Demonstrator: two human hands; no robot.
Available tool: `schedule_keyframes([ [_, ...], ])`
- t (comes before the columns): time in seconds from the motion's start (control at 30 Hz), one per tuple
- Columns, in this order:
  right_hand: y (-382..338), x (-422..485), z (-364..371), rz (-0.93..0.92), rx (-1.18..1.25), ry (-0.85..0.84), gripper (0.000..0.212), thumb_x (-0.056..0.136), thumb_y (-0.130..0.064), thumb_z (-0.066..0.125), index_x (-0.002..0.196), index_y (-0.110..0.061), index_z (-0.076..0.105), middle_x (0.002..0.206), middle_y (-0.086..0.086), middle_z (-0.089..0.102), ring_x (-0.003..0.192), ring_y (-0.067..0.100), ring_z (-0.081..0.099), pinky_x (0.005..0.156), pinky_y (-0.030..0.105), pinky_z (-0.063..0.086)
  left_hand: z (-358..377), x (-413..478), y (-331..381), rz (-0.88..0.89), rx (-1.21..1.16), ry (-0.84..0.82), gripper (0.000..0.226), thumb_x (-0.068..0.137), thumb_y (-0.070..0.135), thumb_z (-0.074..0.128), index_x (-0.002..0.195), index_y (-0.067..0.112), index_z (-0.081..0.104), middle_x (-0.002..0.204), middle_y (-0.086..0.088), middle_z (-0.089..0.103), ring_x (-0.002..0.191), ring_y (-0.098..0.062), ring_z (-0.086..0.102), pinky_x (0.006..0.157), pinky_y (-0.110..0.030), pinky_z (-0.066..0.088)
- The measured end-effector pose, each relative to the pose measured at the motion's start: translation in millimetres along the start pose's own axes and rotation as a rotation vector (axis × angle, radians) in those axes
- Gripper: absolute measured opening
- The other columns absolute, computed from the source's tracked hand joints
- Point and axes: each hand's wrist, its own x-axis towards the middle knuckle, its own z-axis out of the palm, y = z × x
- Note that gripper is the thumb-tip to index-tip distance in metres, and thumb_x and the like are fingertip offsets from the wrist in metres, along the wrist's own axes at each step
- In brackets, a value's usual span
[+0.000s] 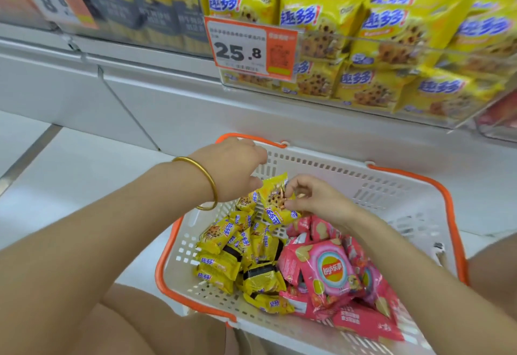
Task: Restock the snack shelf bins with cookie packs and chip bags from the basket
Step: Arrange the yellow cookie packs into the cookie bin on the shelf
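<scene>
Evidently mid-pickup, the right hand (316, 198) pinches a yellow cookie pack (275, 195) just above the pile in the basket (391, 186), the left hand (237, 167) curled at its top corner, grip unclear, so next probably comes a lift to the matching shelf bin (419, 44) overhead.

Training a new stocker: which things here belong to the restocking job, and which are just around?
Job: basket, cookie packs, chip bags, shelf cookie bin, held pack, right hand.
Just around: price tag, dark packs, gold bangle.
</scene>
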Motion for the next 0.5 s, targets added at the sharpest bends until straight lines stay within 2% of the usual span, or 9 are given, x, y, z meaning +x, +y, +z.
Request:
schedule_keyframes([
  [0.1,-43,-21,-18,-0.106,0.055,-0.014,0.03,0.08,0.007,0.066,0.076,-0.017,0.048,0.073,-0.002,0.047,0.062,0.005,0.046,0.058,0.018,0.038,-9,9,17,0.013,-0.206,-0.001,0.053,0.092,0.037,0.055,0.138,0.017,0.04,0.14,-0.002,0.046,0.124,-0.019,0.046,0.096,-0.024,0.034],
  [0.2,-75,-45,-35,-0.176,0.063,0.026,0.032,0.082,0.006,0.065,0.08,-0.018,0.044,0.08,0.012,0.046,0.072,0.018,0.043,0.064,0.032,0.035,-23,14,30,0.003,-0.347,0.103,0.056,0.087,0.033,0.063,0.136,0.014,0.043,0.133,-0.005,0.052,0.12,-0.019,0.05,0.092,-0.023,0.035],
  [0.23,-84,-54,-41,-0.199,0.081,0.045,0.032,0.082,0.006,0.065,0.082,-0.018,0.043,0.083,0.013,0.048,0.075,0.019,0.045,0.065,0.033,0.037,-29,14,32,0.002,-0.393,0.16,0.055,0.085,0.031,0.066,0.133,0.013,0.047,0.128,-0.006,0.055,0.116,-0.02,0.052,0.092,-0.024,0.037],
  [0.3,-104,-73,-54,-0.247,0.123,0.107,0.032,0.082,0.008,0.063,0.088,-0.016,0.043,0.083,0.015,0.053,0.073,0.017,0.051,0.063,0.024,0.042,-47,12,35,0.047,-0.538,0.282,0.038,0.082,0.026,0.071,0.114,0.009,0.061,0.104,-0.006,0.063,0.094,-0.016,0.059,0.081,-0.026,0.044],
  [0.37,-127,-89,-65,-0.305,0.149,0.184,0.034,0.078,0.009,0.065,0.094,-0.015,0.046,0.078,0.007,0.06,0.066,0.009,0.057,0.057,0.017,0.046,-68,7,39,0.126,-0.712,0.403,0.017,0.08,0.019,0.072,0.091,0.009,0.064,0.078,0.001,0.057,0.066,-0.004,0.051,0.064,-0.02,0.042],
  [0.43,-149,-99,-75,-0.396,0.126,0.258,0.037,0.072,0.007,0.069,0.095,-0.015,0.05,0.071,-0.004,0.063,0.063,0.004,0.058,0.057,0.018,0.051,-86,1,42,0.192,-0.867,0.532,0.012,0.08,0.014,0.071,0.079,0.017,0.059,0.071,0.003,0.054,0.063,-0.002,0.047,0.06,-0.019,0.04],
  [0.5,-171,-101,-85,-0.463,0.078,0.351,0.034,0.072,0.005,0.071,0.092,-0.017,0.055,0.073,-0.004,0.065,0.063,0.007,0.058,0.055,0.019,0.051,-98,-1,44,0.211,-1.003,0.69,0.013,0.083,0.012,0.068,0.081,0.02,0.058,0.075,0.001,0.056,0.069,-0.007,0.05,0.065,-0.022,0.043],
])
